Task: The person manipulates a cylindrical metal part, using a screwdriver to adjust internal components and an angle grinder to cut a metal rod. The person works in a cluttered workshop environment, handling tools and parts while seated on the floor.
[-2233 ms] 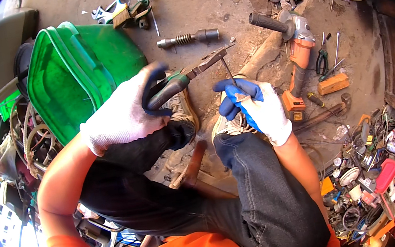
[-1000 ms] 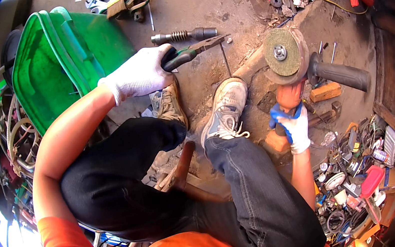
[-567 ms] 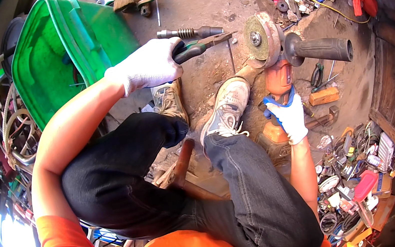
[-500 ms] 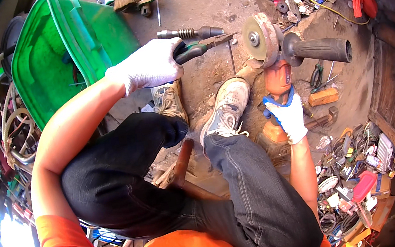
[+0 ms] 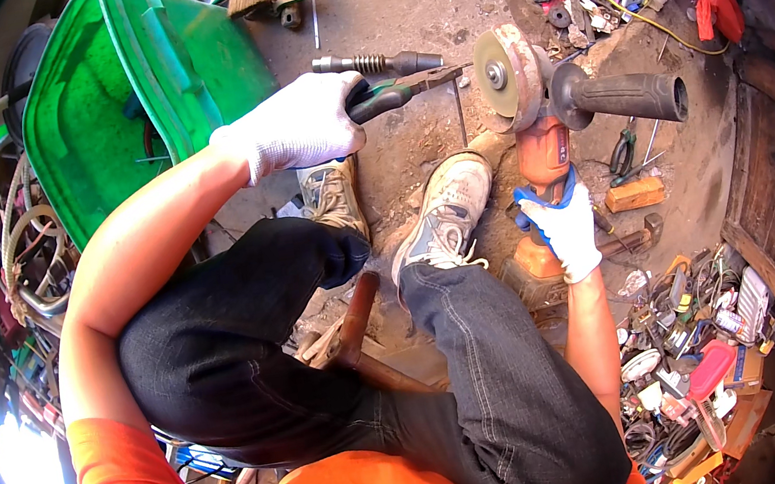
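Observation:
My left hand (image 5: 302, 125), in a white glove, is closed round the dark green handles of pliers (image 5: 387, 99). The jaws point right, toward the disc (image 5: 497, 76) of an orange angle grinder (image 5: 544, 153), with a small gap between; whether the jaws hold a small piece I cannot make out. My right hand (image 5: 564, 229), gloved in white and blue, grips the grinder's body from below. A black side handle (image 5: 630, 96) sticks out to the right of the grinder's head. Whether the disc is spinning does not show.
A green bin (image 5: 194, 61) lies tipped at the upper left. Beyond the pliers is a metal shaft tool (image 5: 377, 63) on the ground. An orange-brown block (image 5: 634, 194), a hammer (image 5: 639, 234) and another pair of pliers (image 5: 623, 152) lie right of the grinder. Clutter (image 5: 680, 349) fills the lower right.
The pliers have shifted very slightly right, and the grinder's disc is about where it was. Both hands keep their grips. The whole view has moved a little.

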### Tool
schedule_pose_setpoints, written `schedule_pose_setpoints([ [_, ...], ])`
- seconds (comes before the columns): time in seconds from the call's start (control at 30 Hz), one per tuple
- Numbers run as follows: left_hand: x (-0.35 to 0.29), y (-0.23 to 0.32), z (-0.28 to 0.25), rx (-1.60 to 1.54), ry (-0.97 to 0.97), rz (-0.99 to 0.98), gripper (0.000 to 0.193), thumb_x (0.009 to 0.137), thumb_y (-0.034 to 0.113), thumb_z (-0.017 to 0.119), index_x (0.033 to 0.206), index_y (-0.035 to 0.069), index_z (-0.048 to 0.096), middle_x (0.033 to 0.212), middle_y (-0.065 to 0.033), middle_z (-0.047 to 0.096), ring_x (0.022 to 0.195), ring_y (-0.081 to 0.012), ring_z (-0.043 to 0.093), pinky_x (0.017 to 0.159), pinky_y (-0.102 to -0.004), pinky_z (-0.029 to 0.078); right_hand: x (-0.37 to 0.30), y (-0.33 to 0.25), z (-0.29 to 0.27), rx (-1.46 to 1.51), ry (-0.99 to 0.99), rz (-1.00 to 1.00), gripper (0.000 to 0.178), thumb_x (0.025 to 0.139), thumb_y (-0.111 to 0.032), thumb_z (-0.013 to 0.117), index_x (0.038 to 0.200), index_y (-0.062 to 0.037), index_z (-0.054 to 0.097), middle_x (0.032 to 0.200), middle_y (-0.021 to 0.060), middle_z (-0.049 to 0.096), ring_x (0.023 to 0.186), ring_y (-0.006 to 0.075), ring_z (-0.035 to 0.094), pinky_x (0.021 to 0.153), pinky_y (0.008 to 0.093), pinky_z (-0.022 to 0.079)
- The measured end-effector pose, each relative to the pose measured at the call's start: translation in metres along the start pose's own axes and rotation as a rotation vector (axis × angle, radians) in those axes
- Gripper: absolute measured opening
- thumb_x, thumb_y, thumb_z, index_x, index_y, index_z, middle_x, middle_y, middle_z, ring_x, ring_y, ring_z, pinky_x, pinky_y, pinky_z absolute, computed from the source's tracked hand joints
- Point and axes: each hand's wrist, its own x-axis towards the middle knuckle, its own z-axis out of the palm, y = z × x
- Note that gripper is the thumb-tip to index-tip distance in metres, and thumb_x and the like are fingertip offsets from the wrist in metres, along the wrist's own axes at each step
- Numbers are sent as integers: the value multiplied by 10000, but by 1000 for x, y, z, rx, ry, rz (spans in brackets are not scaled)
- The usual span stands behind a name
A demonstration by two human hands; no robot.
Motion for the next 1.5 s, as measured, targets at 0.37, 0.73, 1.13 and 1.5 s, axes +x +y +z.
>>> schedule_pose_setpoints([
  [0.37,0,2,-2,2,-12,-8,338,763,163,642,1043,-16,581,915,-255,656,878,-413,652,772,-439,498,1,0,0,-23,2,-20,449,798,-28,793,1154,-20,519,883,62,654,579,139,661,468,262,512],
  [0.73,0,2,-2,-15,-6,-2,332,763,162,639,1040,-14,584,919,-261,653,889,-426,647,774,-446,496,0,-4,2,-68,8,-18,418,794,-36,799,1116,-24,531,834,50,651,568,123,646,458,259,491],
  [1.13,0,0,-1,2,11,13,352,751,167,647,1047,-14,587,920,-262,658,902,-427,654,786,-452,503,2,1,2,-45,14,-39,418,787,-19,797,1111,-12,534,880,59,652,591,129,647,495,263,526],
  [1.5,-1,3,-3,-1,-3,-5,360,749,167,647,1051,-20,582,914,-263,660,897,-426,656,791,-451,505,-1,-5,4,-53,6,-27,410,788,-22,793,1108,-17,537,859,54,658,598,122,648,503,263,518],
])
